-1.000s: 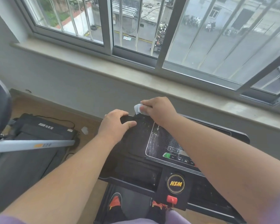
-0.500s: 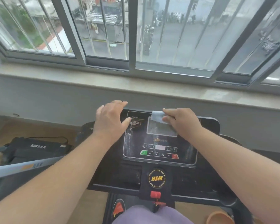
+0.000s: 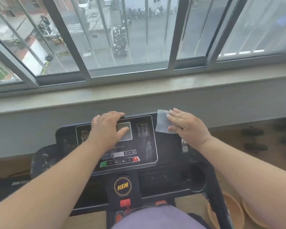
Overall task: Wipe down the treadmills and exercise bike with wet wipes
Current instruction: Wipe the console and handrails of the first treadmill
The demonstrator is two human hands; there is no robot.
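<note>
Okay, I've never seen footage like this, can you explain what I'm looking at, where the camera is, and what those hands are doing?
The camera sits on a person's head, looking down at their own arms. They stand at a treadmill console, a black panel with a screen and buttons, facing a window. The right hand presses a wet wipe flat against the console's upper right corner with straight fingers. The left hand rests open on the top edge, its thumb over the screen. The red tab below the logo is probably the safety key.
</note>
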